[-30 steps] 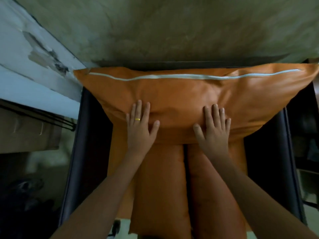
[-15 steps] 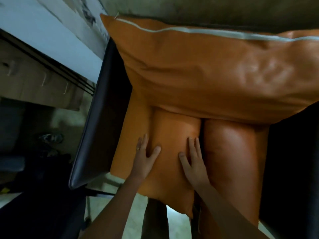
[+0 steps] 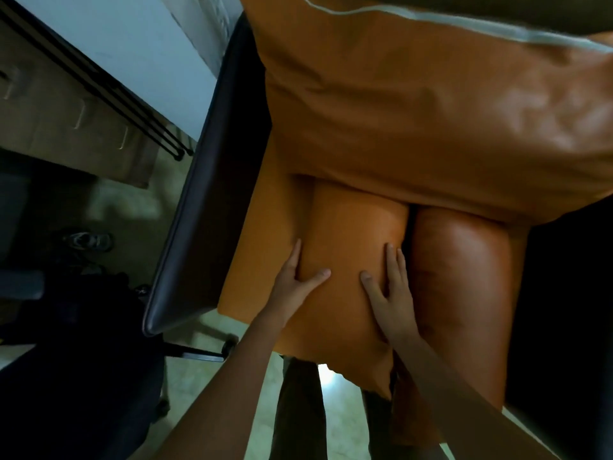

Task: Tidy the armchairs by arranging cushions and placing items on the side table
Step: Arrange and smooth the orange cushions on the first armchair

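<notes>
The armchair has a black left arm (image 3: 205, 194) and an orange seat pad (image 3: 262, 244). A large orange back cushion (image 3: 398, 111) with a white zip line leans across the top. Below it, two long orange cushions lie side by side on the seat. My left hand (image 3: 300, 277) grips the left side of the left cushion (image 3: 348, 234), with its thumb on top. My right hand (image 3: 389, 293) has its fingers in the gap beside the right cushion (image 3: 464, 277) and its thumb on the left cushion.
A cardboard box (image 3: 66, 104) stands against the white wall at the left. A shoe (image 3: 88, 240) lies on the floor. A dark wheeled chair (image 3: 83, 360) sits at lower left, with its caster leg (image 3: 199, 355) near the armchair. The armchair's right side (image 3: 564, 293) is dark.
My hands came down off the big back cushion onto the left seat cushion, then spread from its top to its two sides. My view shifted left and closer.
</notes>
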